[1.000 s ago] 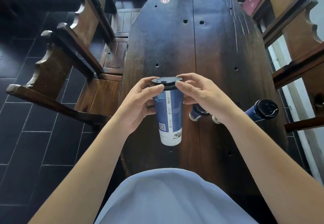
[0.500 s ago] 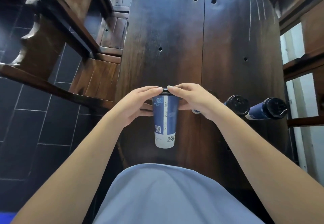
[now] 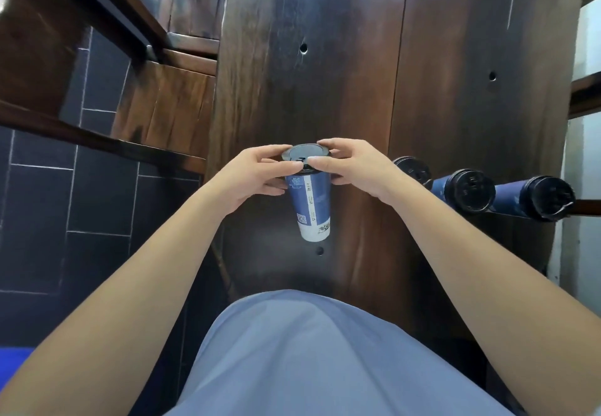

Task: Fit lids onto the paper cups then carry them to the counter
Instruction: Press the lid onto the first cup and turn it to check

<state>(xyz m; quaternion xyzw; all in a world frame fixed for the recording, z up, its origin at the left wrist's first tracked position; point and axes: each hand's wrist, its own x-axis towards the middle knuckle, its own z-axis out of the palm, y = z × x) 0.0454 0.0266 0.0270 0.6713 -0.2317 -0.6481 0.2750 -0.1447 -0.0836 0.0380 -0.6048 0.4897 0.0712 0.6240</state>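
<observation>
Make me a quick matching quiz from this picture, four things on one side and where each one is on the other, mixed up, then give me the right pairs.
Things:
1. black lid
2. left hand
3. three lidded cups
4. wooden chair

Places:
A. beside the table, on the left of the picture
B. on top of the blue paper cup being held
C. standing in a row by the right arm
D. gripping the cup's rim opposite the right hand

Pairs: 1-B, 2-D, 3-C, 4-A
</observation>
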